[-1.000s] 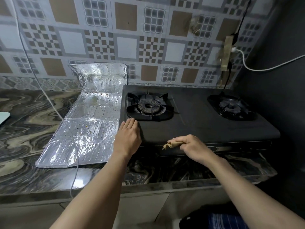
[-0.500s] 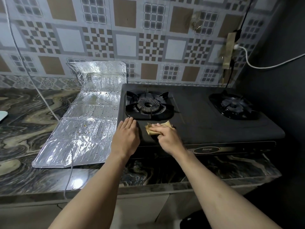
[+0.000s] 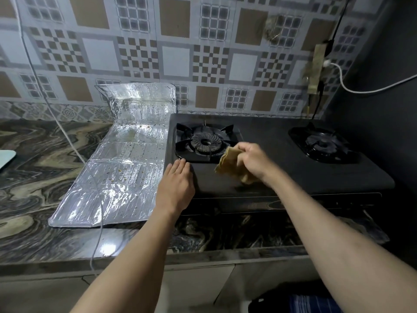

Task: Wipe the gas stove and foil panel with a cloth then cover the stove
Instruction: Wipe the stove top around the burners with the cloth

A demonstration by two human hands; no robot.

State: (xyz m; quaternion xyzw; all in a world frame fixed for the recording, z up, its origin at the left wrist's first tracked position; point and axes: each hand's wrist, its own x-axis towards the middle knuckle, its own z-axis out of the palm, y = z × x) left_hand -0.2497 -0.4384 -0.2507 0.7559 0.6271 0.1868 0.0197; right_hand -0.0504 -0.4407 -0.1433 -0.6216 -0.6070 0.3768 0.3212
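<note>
We are wiping the stove (image 3: 270, 175): our right hand (image 3: 252, 160) grips the cloth (image 3: 228, 163) beside the left burner (image 3: 205, 141), left hand (image 3: 176, 184) flat, bracing. Next, probably the crumb-speckled foil panel (image 3: 117, 168) on the bench (image 3: 33, 154).

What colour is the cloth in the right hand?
Yellowish tan, seen in the head view: the cloth held by the right hand.

Right hand (image 3: 252, 162) grips cloth (image 3: 228, 164) on stove (image 3: 282, 177) (left hand (image 3: 176, 186) flat beside).
</note>
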